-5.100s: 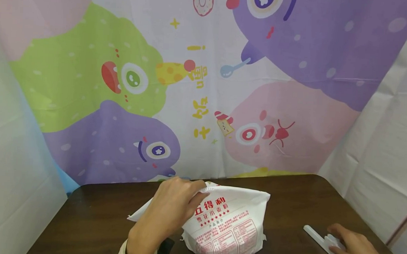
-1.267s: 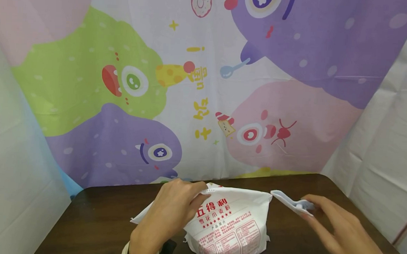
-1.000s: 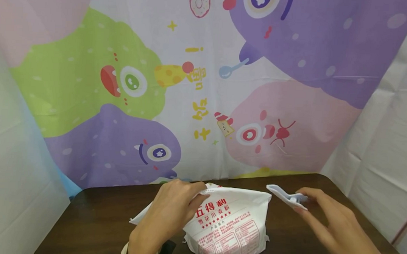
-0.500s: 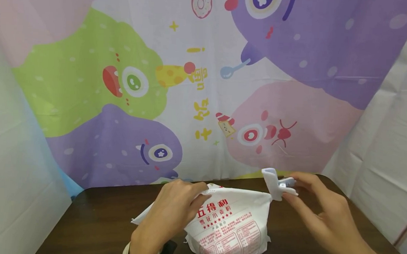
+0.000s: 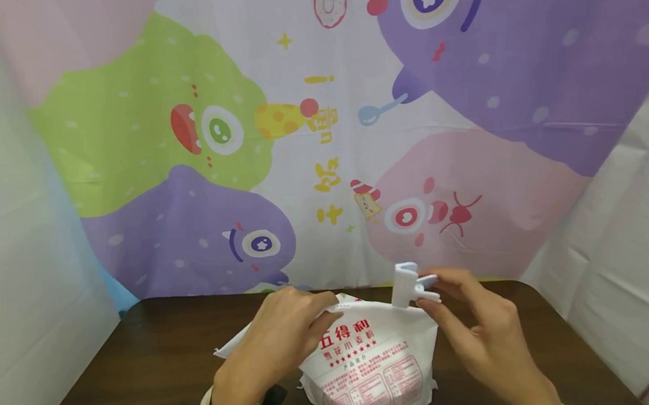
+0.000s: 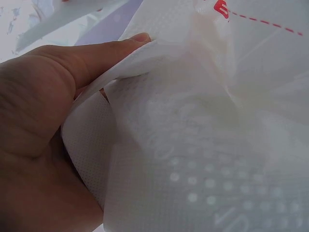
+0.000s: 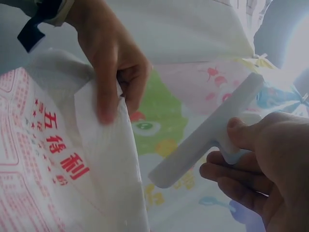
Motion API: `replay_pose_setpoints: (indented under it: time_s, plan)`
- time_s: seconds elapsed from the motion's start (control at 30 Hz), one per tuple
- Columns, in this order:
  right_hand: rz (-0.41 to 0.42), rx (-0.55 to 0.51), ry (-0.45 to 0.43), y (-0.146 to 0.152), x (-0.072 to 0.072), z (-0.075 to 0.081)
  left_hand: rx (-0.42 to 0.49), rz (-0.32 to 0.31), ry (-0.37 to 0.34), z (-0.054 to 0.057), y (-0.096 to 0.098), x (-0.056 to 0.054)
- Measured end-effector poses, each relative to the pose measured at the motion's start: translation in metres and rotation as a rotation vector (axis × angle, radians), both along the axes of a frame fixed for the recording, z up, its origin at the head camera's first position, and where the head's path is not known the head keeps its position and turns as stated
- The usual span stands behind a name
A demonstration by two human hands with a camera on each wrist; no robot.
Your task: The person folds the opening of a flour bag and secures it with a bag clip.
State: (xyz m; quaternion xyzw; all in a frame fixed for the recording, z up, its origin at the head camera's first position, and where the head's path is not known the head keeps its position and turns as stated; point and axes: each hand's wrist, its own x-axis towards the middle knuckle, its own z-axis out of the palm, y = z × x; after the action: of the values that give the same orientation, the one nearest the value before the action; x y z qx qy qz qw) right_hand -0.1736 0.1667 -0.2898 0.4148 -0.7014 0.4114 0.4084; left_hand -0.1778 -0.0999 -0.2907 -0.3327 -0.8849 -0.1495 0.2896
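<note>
A white flour bag (image 5: 372, 361) with red Chinese print stands on the table, its top edge folded. My left hand (image 5: 277, 336) pinches that edge left of the middle; in the left wrist view the thumb of the left hand (image 6: 38, 125) lies over the white bag material (image 6: 169, 130). Between thumb and fingers, my right hand (image 5: 484, 333) holds a white bag clip (image 5: 405, 286) by its two handles. The clip stands upright over the right part of the bag's top edge. In the right wrist view a gap shows between the clip (image 7: 207, 135) and the bag (image 7: 111, 159).
Underneath is a dark brown table (image 5: 166, 334). A cartoon-printed cloth (image 5: 326, 166) hangs behind it, with white cloth walls (image 5: 23, 244) at both sides. Something black (image 5: 273, 399) shows beside the left wrist.
The right hand has lifted the clip from the table and brought it left over the bag's top edge, turning it from slanted to upright. The left hand keeps its hold on the bag.
</note>
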Motion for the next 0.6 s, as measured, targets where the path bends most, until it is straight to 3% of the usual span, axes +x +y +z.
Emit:
replay_pose_setpoints:
  time_s: [0.37, 0.6]
  plan:
    - [0.037, 0.025, 0.039, -0.006, 0.006, 0.008, -0.012, 0.012, -0.014, 0.002, 0.001, 0.001]
    - [0.084, 0.105, 0.068, -0.008, 0.001, 0.019, -0.017, 0.014, -0.002, 0.002, 0.0, 0.002]
